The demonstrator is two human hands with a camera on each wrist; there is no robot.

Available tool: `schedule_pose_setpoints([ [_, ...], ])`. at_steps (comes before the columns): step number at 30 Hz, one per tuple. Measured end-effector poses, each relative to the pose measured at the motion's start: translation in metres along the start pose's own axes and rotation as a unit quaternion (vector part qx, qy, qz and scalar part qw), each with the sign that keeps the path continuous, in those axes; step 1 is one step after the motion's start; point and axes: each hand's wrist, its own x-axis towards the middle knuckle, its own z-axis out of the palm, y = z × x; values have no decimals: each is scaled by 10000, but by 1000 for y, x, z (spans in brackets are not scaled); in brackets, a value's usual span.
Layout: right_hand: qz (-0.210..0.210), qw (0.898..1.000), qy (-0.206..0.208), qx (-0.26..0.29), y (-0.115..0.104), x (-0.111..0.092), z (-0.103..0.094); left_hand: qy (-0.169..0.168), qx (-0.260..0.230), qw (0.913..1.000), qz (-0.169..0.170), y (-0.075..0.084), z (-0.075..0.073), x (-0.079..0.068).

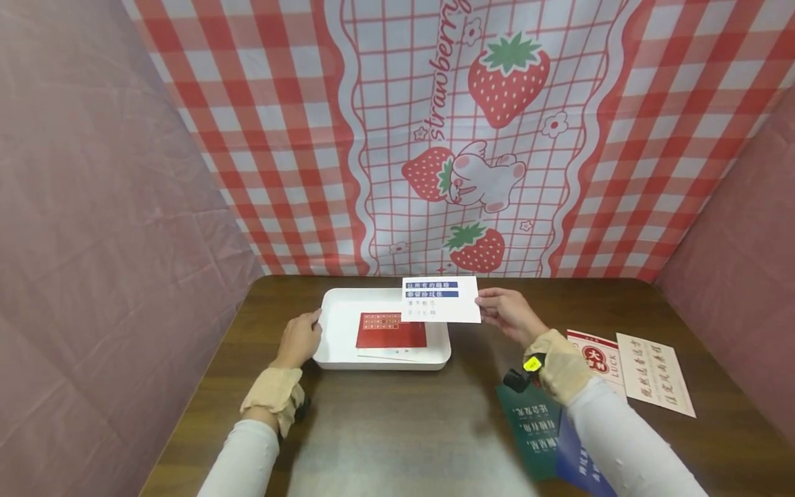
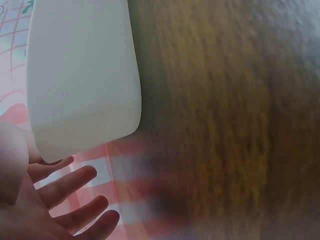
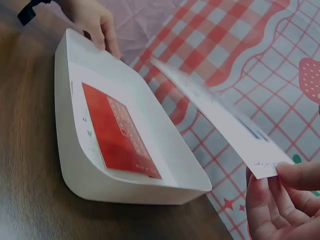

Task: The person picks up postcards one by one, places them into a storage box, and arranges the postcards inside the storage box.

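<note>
My right hand [image 1: 506,314] pinches the right edge of a white card [image 1: 439,314] with blue bands and printed characters, thumb on one face and fingers behind. The card is held over the right back part of a white tray [image 1: 335,355], tilted in the right wrist view. Inside the tray a red card [image 3: 112,132] with gold print lies on a white card [image 3: 87,127], which is mostly covered. At the tray's left end, my left hand [image 1: 301,339] holds the rim; its other fingers [image 2: 70,186] spread loosely beside the corner.
On the brown table [image 1: 397,421], right of the tray, lie a green card [image 1: 528,428], a blue card [image 1: 577,455], a red-and-white card [image 1: 599,359] and a cream card [image 1: 655,373]. My right forearm passes over some of them. A checked strawberry cloth [image 1: 298,138] hangs behind.
</note>
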Motion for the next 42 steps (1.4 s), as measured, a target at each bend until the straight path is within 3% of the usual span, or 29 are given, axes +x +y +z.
schedule_pose_setpoints([
  [12, 284, 9992, 245, 118, 6, 16, 32, -191, 18, 9997, -119, 0, -4, 3],
  [18, 362, 9989, 291, 91, 9, 24, 45, -89, -25, 9999, -87, 0, -4, 3],
  [29, 627, 9977, 241, -129, 23, 30, 65, -56, 37, 10000, -28, 0, 0, 2],
  [34, 497, 9987, 79, -55, 29, 30, 71, -69, 26, 10000, -48, 1, 2, 2],
  [36, 332, 9989, 47, -337, 29, 30, 73, -64, 12, 10000, -20, 1, 2, 3],
  [38, 99, 9952, 29, -973, 30, 29, 75, -41, 10, 10000, 7, 1, 2, 3],
  [42, -271, 9757, -41, -2175, 28, 28, 77, 2, 10, 10000, 31, 0, 0, 3],
])
